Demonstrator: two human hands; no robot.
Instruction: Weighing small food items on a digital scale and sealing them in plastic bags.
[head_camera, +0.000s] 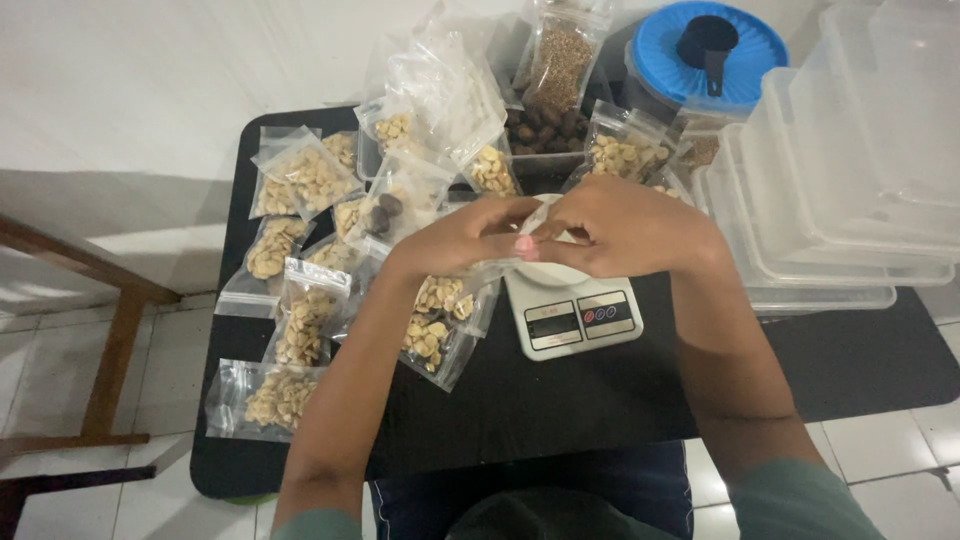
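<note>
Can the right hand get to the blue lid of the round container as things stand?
Probably not at once: the right hand is pinching a small clear bag with the left hand, and upright bags stand before the blue lid.

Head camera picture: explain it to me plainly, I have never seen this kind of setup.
The camera sits on a person's head and looks down at their two bare hands over a black table. The left hand and right hand meet above a small white kitchen scale, together pinching a clear plastic bag. To the left lie many small sealed bags of pale seeds. Behind stand a blue-lidded jar and, on the right, stacked clear plastic containers.
</note>
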